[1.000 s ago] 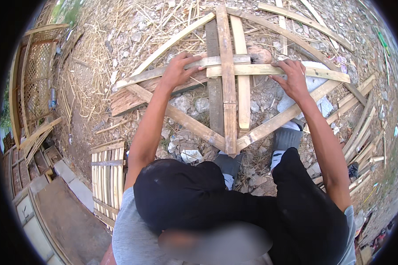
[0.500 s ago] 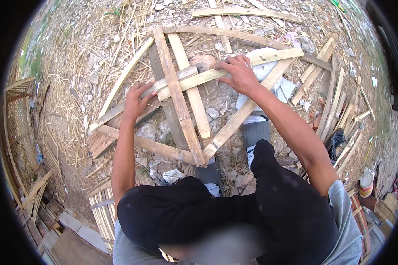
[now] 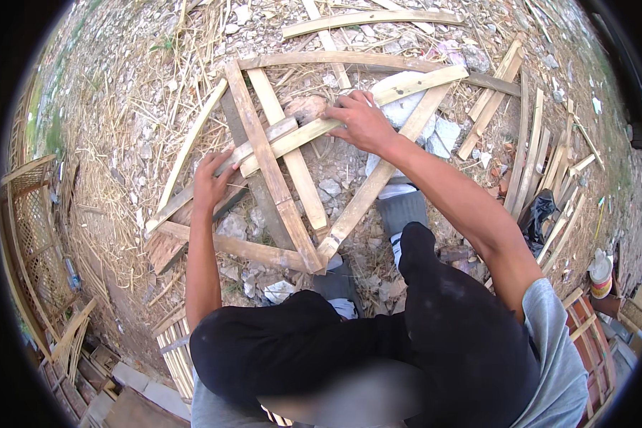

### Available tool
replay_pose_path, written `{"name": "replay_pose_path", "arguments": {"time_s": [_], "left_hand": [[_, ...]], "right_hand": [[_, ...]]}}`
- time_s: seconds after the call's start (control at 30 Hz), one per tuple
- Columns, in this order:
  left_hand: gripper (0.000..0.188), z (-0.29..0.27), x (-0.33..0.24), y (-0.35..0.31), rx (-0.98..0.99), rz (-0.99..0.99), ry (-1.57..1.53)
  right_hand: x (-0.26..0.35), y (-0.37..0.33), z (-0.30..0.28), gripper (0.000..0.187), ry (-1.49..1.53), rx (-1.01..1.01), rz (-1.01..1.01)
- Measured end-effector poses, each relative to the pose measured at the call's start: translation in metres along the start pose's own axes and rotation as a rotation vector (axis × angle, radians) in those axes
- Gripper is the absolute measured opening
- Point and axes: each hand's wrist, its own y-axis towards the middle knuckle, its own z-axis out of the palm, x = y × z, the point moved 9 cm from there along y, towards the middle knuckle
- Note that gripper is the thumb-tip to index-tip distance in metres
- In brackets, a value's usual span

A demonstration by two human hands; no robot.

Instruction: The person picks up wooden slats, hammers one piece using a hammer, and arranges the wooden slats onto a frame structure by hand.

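My right hand [image 3: 366,127] grips a pale wooden slat [image 3: 299,140] near its middle, fingers over the far edge. That slat slants up to the right, its far end over the corner of a triangle of wooden strips lying on the ground. My left hand [image 3: 211,178] is closed over a greyer wooden slat [image 3: 281,131], which lies alongside the pale one and overlaps its left end. A weathered strip [image 3: 279,182] crosses over both slats between my hands. Another light strip [image 3: 290,153] passes beneath the pale slat. My palms and thumb undersides are partly hidden.
A curved strip [image 3: 192,153] lies left of my left hand. White broken slabs [image 3: 444,137] and stones lie by my right forearm. Several loose slats [image 3: 525,146] are scattered at the right, near a black plastic bag [image 3: 540,217]. A lattice panel [image 3: 32,235] stands at far left.
The whole view has shifted a little, so the slats appear farther left. Both hands keep their holds, and the slats lie in nearly the same arrangement.
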Motion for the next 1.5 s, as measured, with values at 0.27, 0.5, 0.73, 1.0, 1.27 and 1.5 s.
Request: {"name": "replay_pose_path", "arguments": {"time_s": [0.27,0.5,0.73,1.0,1.27,1.5], "left_hand": [[0.037,0.000,-0.011,0.005,0.004,0.057,0.092],[0.040,0.002,-0.006,-0.014,0.028,0.025,0.254],[0.036,0.003,-0.005,-0.012,0.018,0.011,0.254],[0.032,0.007,-0.003,-0.008,0.018,0.033,0.230],[0.035,0.004,-0.011,-0.009,-0.009,0.056,0.279],[0.034,0.010,-0.013,-0.007,-0.028,0.057,0.302]], "right_hand": [[-0.003,-0.001,-0.004,0.033,-0.033,-0.016,0.009],[0.007,0.001,-0.004,0.032,-0.045,-0.011,-0.005],[0.010,0.000,0.001,0.035,-0.058,-0.034,-0.032],[0.010,0.001,0.006,0.030,0.012,-0.061,-0.035],[0.013,0.003,0.011,0.031,-0.024,-0.025,-0.025],[0.014,-0.006,-0.017,0.040,0.007,-0.151,-0.077]]}}
